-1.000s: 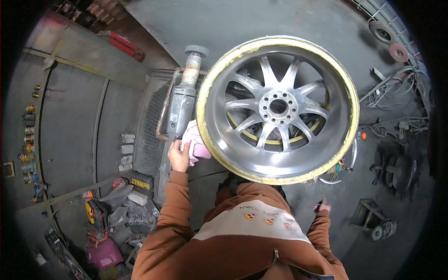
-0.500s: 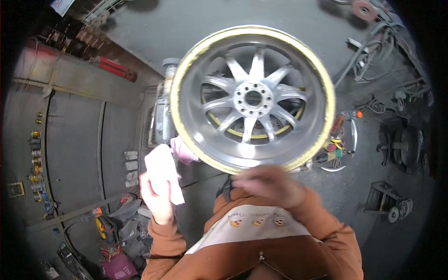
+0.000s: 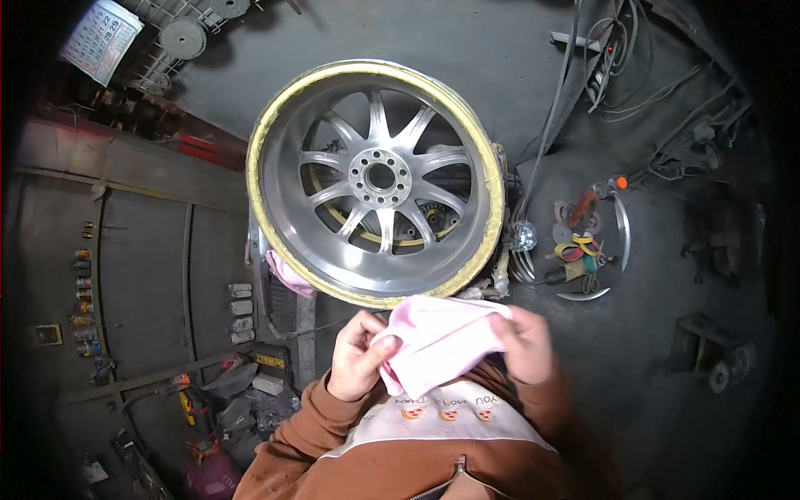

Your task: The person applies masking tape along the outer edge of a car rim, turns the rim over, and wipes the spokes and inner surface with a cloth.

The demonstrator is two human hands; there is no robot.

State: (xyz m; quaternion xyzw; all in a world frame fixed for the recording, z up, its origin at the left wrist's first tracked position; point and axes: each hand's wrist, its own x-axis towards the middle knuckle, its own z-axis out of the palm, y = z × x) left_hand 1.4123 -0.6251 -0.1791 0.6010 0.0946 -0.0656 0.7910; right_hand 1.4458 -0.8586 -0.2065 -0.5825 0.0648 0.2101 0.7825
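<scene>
In the head view, a pink cloth [image 3: 442,343] is stretched between both hands at the lower middle of the frame, in front of the sweatshirt [image 3: 367,467]. The left hand [image 3: 357,358] pinches the cloth's left edge between thumb and bent fingers; the right hand [image 3: 527,343], slightly blurred, grips its upper right corner. The cloth's top edge overlaps the bottom of the wheel [image 3: 366,178] in view, and whether they touch I cannot tell. The wheel fills the upper middle, its open side facing the camera, with a ragged yellow band [image 3: 493,204] around the rim and a further yellow ring visible through the spokes. A second pink cloth [image 3: 288,275] lies against the lower left of the rim. To the right of the wheel, grey floor [image 3: 583,358] runs from the right hand toward two curved metal strips [image 3: 623,233], near small tools [image 3: 575,258]; cords [image 3: 612,71] hang farther up. On the left, a narrower dark gap separates the left hand from the bags [image 3: 242,408] at lower left. A row of cans [image 3: 83,292] stands near the left edge, well apart from both hands.
</scene>
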